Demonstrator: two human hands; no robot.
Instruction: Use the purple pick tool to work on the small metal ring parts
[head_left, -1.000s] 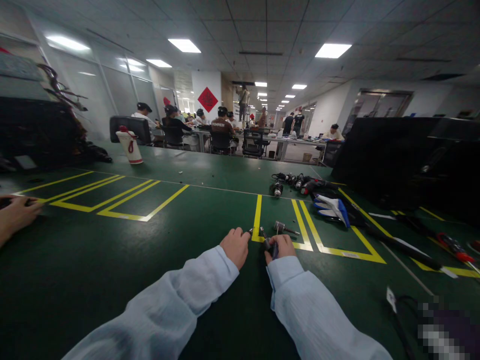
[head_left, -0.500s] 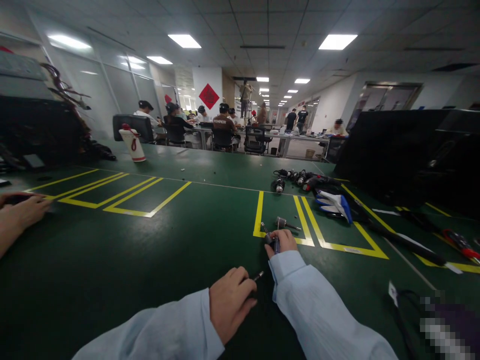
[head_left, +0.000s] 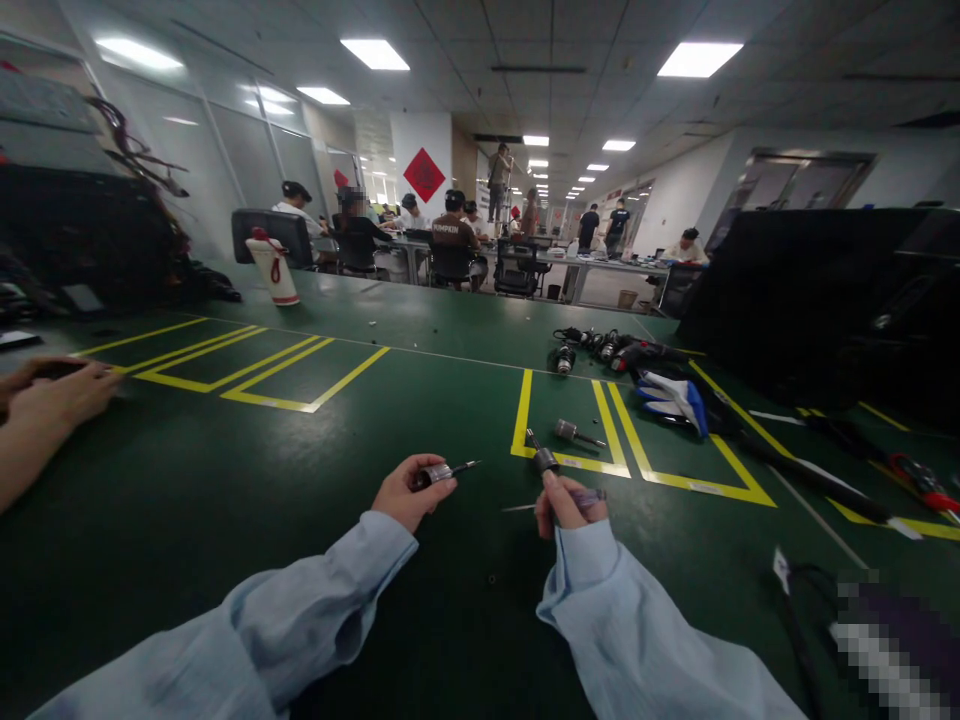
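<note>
One metal cylinder [head_left: 433, 475] with a slim pointed shaft was gripped between the thumb and curled fingers of the left hand [head_left: 403, 495], its shaft aimed toward the right. A second cylinder [head_left: 546, 459] was just ahead of the right hand [head_left: 568, 510], whose thumb reached onto its near end; its shaft pointed forward, and whether it was off the table [head_left: 300, 500] could not be told. That same hand was closed around what looked like a screwdriver [head_left: 589, 497] with a purplish handle, the thin blade pointing left, into the space between the hands.

The step in hand appeared to be handling these parts singly, one per hand, with the screwdriver tucked in the palm. From that position, the next move seemed to call for a steady hold on both cylinders and care with the exposed blade and shaft tip, which pointed roughly toward each other.

Just beyond, a third cylinder [head_left: 566, 430] lay on its side inside a frame of yellow tape [head_left: 520, 415]. Farther out came a tangle of dark parts [head_left: 564, 360], a white-and-blue glove [head_left: 667, 390] and a red-handled tool [head_left: 915, 482]. A white tumbler [head_left: 274, 270] stood well apart, far left. Nearer, another person's hand [head_left: 64, 395] held something dark; people [head_left: 452, 235] sat in the background.
</note>
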